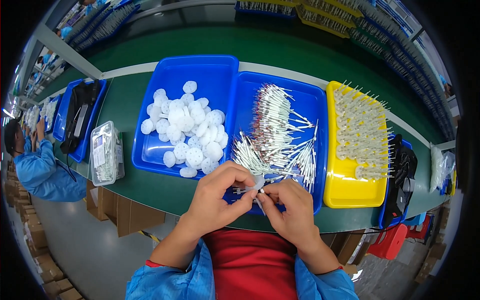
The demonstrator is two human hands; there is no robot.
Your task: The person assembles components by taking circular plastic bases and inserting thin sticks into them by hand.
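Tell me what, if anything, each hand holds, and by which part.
The left hand pinches a white disc by its edge. The right hand appears to pinch a small white piece; the part gripped is hidden.

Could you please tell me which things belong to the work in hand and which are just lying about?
Seemingly in use:
white disc between left hand and right hand
loose white discs
thin white sticks
white pieces in the yellow tray

Seemingly lying about:
red stool
cardboard box
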